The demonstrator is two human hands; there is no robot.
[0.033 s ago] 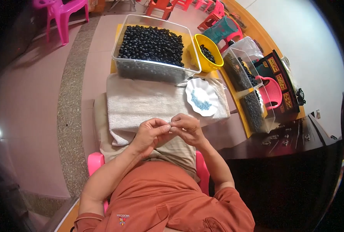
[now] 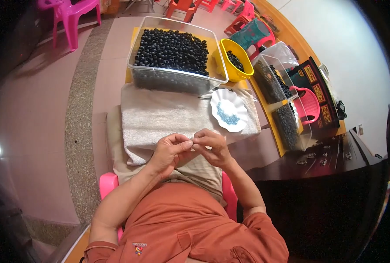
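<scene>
My left hand (image 2: pixel 172 151) and my right hand (image 2: pixel 211 147) meet fingertip to fingertip above my lap. Thumb and fingers of each are pinched together. Whatever lies between them is too small to make out. Just beyond the hands, a white towel (image 2: pixel 160 114) is spread over the work surface. On its right part rests a white scalloped dish (image 2: pixel 233 97) with small light-blue pieces (image 2: pixel 227 116) scattered in it. Behind the towel stands a large clear plastic bin (image 2: pixel 173 79), filled with small black ring-like parts (image 2: pixel 173 50).
A yellow basket (image 2: pixel 230 57) with black parts stands right of the bin. Further right are clear boxes (image 2: pixel 287 125) of similar parts and a dark table (image 2: pixel 326 153) with small metal pieces. A magenta chair (image 2: pixel 72 19) is at the far left; a pink chair (image 2: pixel 308 104) is at the right.
</scene>
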